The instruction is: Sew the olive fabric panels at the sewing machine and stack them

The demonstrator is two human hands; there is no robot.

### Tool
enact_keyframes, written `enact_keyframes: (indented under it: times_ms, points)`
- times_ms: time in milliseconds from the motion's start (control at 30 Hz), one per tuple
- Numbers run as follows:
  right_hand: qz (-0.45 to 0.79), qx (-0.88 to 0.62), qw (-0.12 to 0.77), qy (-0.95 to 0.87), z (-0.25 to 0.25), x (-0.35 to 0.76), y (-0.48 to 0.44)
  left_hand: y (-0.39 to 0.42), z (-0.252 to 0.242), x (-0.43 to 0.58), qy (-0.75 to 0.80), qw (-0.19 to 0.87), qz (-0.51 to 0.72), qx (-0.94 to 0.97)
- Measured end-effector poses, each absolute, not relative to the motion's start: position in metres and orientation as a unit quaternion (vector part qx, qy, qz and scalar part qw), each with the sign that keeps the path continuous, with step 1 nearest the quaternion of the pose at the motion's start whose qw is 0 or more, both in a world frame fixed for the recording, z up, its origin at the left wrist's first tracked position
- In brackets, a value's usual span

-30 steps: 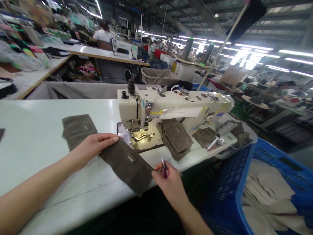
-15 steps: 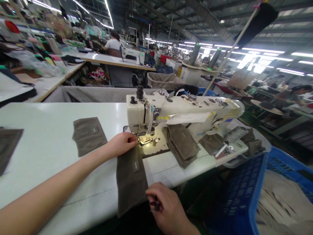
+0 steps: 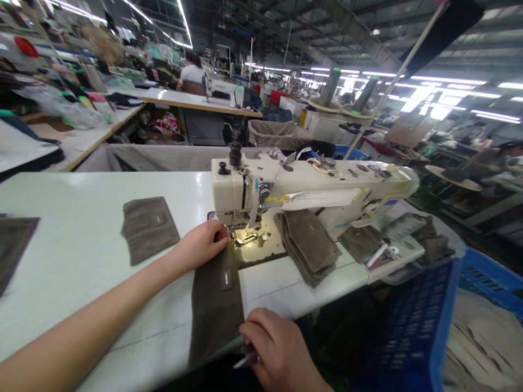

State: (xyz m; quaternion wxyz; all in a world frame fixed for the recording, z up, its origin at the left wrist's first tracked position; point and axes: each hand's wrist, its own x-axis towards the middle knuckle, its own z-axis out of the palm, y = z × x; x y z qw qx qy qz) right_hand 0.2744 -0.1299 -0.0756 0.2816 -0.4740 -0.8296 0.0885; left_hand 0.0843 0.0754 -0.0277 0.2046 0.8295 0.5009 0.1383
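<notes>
A dark grey-brown fabric piece (image 3: 216,310) with a small label patch (image 3: 226,279) lies at the table's front edge, its lower end hanging over. My left hand (image 3: 208,240) pinches its top edge close beside the presser foot of the sewing machine (image 3: 310,185). Down at the right edge of the fabric is my right hand (image 3: 278,345), fingers curled, thumb and forefinger at the cloth's border. A small pointed blade, apparently thread snips (image 3: 246,360), sticks out from under those fingers; most of the tool is hidden in the palm.
A similar patched piece (image 3: 149,228) lies on the table to the left, another (image 3: 16,247) at the far left. Right of the needle sits a stack of pieces (image 3: 308,245). A blue crate (image 3: 439,326) with pale cloth stands at the lower right. Thread cones (image 3: 330,90) rise behind.
The lower part of the fabric has shifted slightly left and down. My right hand has turned a little, so the snips' blade now shows. My left hand keeps its pinch by the needle.
</notes>
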Motion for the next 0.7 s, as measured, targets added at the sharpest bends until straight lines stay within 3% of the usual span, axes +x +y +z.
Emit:
enact_keyframes:
  times_ms: [700]
  points:
    - [0.074, -0.486, 0.272, -0.827, -0.0769, 0.27, -0.1252, 0.0782, -0.0291, 0.0884, 0.544, 0.192, 0.116, 0.809]
